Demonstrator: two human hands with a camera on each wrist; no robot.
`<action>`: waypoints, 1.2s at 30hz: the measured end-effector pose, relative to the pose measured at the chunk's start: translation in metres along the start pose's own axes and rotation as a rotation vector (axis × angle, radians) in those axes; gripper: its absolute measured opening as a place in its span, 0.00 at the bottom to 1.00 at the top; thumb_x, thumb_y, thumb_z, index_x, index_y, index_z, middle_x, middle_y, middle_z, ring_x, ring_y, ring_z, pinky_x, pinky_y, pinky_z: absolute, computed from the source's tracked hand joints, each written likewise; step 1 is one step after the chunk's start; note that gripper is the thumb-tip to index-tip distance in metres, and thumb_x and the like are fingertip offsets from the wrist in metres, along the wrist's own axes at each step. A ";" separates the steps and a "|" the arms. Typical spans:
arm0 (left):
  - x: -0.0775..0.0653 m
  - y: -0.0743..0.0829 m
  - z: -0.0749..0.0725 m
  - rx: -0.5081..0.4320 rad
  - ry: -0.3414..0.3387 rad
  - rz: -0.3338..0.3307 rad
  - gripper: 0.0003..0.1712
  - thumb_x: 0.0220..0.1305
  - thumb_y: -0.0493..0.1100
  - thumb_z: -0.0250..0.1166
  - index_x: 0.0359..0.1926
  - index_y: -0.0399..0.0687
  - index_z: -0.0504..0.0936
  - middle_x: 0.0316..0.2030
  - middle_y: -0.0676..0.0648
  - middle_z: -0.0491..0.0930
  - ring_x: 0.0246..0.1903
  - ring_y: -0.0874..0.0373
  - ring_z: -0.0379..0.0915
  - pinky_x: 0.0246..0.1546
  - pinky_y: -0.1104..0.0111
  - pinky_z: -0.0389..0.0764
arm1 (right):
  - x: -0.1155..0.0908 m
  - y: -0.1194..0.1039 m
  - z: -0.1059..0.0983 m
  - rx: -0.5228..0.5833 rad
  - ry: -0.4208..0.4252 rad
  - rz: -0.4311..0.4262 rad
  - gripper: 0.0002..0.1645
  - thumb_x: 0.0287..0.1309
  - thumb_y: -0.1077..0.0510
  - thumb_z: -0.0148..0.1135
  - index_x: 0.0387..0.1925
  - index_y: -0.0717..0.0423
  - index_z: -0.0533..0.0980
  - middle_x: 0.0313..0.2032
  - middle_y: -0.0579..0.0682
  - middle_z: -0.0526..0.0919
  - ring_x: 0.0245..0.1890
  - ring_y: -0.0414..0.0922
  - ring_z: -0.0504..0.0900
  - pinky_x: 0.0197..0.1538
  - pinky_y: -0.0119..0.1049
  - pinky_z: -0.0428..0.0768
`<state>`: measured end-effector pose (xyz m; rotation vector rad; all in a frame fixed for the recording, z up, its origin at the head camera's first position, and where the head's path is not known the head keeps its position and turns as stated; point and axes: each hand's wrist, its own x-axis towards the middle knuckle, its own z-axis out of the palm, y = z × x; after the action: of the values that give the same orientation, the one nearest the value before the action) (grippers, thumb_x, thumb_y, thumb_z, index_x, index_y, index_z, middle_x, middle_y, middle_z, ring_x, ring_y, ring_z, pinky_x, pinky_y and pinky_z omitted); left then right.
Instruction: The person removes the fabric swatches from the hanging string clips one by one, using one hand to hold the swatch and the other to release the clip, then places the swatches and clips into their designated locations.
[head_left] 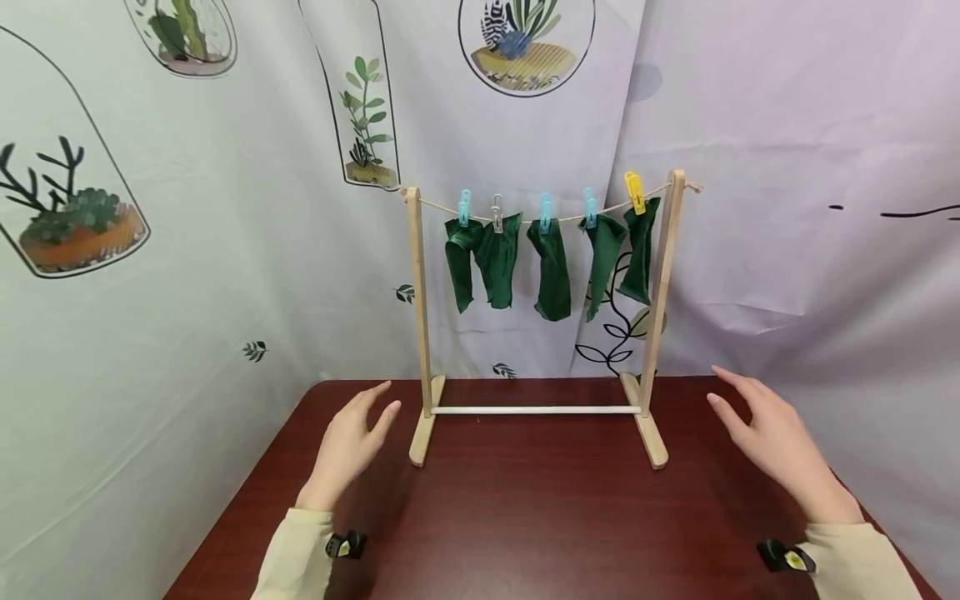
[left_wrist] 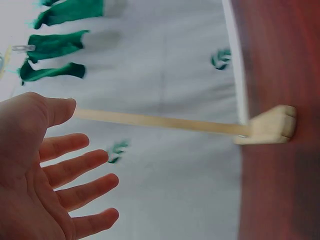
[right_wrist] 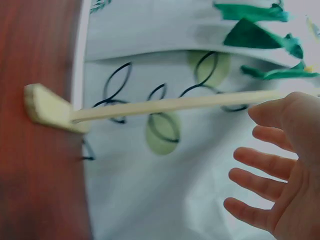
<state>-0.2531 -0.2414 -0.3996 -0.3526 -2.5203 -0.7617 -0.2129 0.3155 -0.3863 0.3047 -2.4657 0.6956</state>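
A small wooden drying rack (head_left: pixel 422 300) stands at the back of the table, with a cord strung between its two posts. Several dark green cloth pieces (head_left: pixel 553 275) hang from the cord, held by blue clothespins (head_left: pixel 545 212), a clear clothespin (head_left: pixel 497 214) and a yellow clothespin (head_left: pixel 635 192). My left hand (head_left: pixel 348 446) is left of the rack, fingers spread and holding nothing; the left wrist view shows its palm beside the left post (left_wrist: pixel 160 121). On the other side, my right hand (head_left: pixel 776 442) is spread likewise, apart from the right post (right_wrist: pixel 175 104).
A white bar (head_left: pixel 536 410) joins the rack's two wooden feet (head_left: pixel 649 433) low over the dark red table (head_left: pixel 525 517). Behind the table hangs a pale curtain (head_left: pixel 247 208) printed with plants in glass jars. Small black wrist cameras sit at both sleeves.
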 end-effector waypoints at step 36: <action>0.096 0.073 -0.026 -0.373 0.173 0.105 0.22 0.73 0.50 0.62 0.59 0.41 0.81 0.53 0.43 0.83 0.52 0.48 0.81 0.53 0.53 0.80 | 0.112 -0.133 0.010 0.249 0.099 -0.321 0.20 0.72 0.57 0.60 0.62 0.57 0.78 0.56 0.53 0.83 0.55 0.52 0.81 0.51 0.51 0.78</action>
<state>-0.2982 -0.1869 -0.2982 -0.5152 -2.1750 -1.1688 -0.2626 0.1915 -0.2748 0.7252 -2.1685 0.8532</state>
